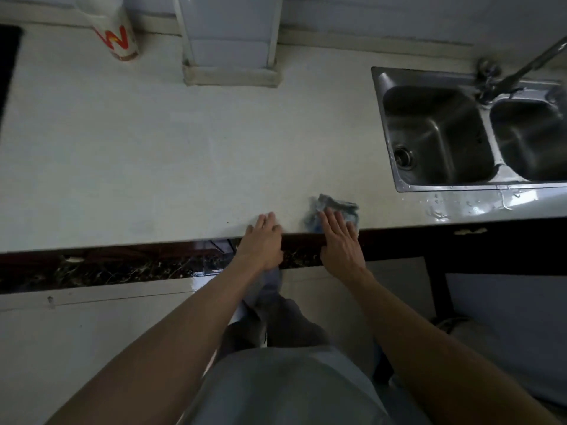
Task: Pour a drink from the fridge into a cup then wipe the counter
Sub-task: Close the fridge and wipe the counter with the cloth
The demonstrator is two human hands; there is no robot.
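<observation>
My forearms come up from the bottom, either side of my grey shirt, and both reach the near edge of the counter [153,164]. My left hand [262,240] lies flat on the bare top right at that edge, fingers straight and together, holding nothing. My right hand [339,240] is just beside it, also flat. Its straight fingers press down on the blue cloth [336,205] rather than curling round it.

The cloth is bunched, so it has no clear long axis. It sits close to the near edge and shows beyond my right fingertips, toward the far edge. It belongs to the right hand alone, and the left is near it but not touching.

From the cloth, the wide dry stretch of counter runs off to my left. The water drops [445,210] lie to my right along the near edge, in front of the sink [379,118]. I judge the wiping is under way, and the next stroke should sweep right toward that wet patch.

By count there is one cloth and one sink with two basins and one tap [521,72]. One white container with red lettering [118,38] stands at the far edge toward the left corner. It may be the cup, though I cannot tell. A white post [230,41] stands at the far edge, between the container and the sink.
</observation>
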